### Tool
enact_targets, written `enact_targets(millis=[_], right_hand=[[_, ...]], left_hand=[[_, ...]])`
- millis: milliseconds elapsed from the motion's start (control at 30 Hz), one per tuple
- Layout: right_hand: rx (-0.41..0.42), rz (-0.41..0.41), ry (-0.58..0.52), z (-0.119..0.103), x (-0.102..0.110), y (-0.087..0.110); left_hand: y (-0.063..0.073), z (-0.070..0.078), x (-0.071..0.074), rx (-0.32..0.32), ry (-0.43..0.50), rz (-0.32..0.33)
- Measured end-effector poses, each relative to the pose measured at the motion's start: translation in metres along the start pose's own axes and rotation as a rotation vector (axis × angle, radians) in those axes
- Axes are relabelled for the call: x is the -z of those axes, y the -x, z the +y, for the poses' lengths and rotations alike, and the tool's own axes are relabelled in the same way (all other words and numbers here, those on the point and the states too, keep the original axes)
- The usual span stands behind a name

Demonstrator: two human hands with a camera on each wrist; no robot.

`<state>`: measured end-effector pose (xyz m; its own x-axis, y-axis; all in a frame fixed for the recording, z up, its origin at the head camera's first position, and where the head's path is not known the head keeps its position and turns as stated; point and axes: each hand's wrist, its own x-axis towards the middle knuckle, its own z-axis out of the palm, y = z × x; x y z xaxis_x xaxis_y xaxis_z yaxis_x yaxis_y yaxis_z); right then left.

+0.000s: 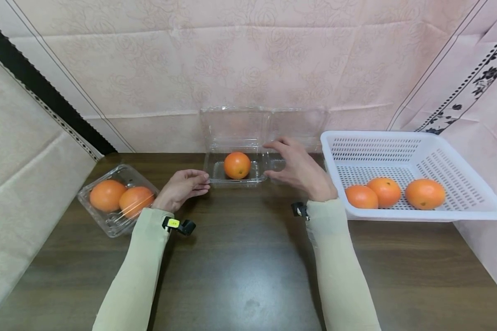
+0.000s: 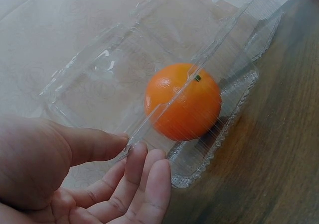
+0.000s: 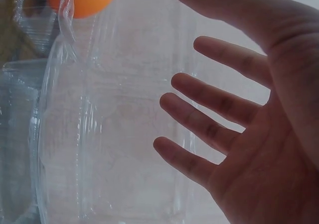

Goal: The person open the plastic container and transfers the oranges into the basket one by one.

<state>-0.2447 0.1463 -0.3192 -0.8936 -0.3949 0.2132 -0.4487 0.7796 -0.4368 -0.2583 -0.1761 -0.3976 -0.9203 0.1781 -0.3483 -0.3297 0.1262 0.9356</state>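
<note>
1. The fingers of the left hand [image 1: 185,187] are drawn together at the tips, thumb and forefinger pinching the front left edge of a clear container [image 1: 232,126]. The fingers of the right hand [image 1: 296,168] are spread wide, thumb well away from the rest, with nothing held.
2. That container sits at the back of the bench [image 1: 248,257], its lid raised behind the tray. It looks very light and thin-walled: springy, easy to dent and likely to slide if pushed. The rim is the best place to hold it, with a light pinch; pressing on the broad panels would probably buckle them.
3. One orange [image 1: 237,165] rests in the tray. It should be firm, smooth and much heavier than the plastic, apt to roll; cupping it round the middle with several fingers seems safest.
4. Just beside, partly behind the right hand, is what looks like a second clear container [image 1: 300,124], its lid also up, probably just as flimsy.
5. Farther right, a white basket [image 1: 422,215] holds three oranges; its stiff rim would suit a firm grip.
6. At far left, a closed pack [image 1: 112,230] holds two more, so it likely needs support from below.
</note>
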Motion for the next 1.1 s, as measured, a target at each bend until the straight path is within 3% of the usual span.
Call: enact_targets(millis=[1100], right_hand=[[0.109,0.036,0.043,-0.009,-0.036,-0.02]], left_hand=[[0.001,0.0,-0.001,-0.001,0.01,0.003]])
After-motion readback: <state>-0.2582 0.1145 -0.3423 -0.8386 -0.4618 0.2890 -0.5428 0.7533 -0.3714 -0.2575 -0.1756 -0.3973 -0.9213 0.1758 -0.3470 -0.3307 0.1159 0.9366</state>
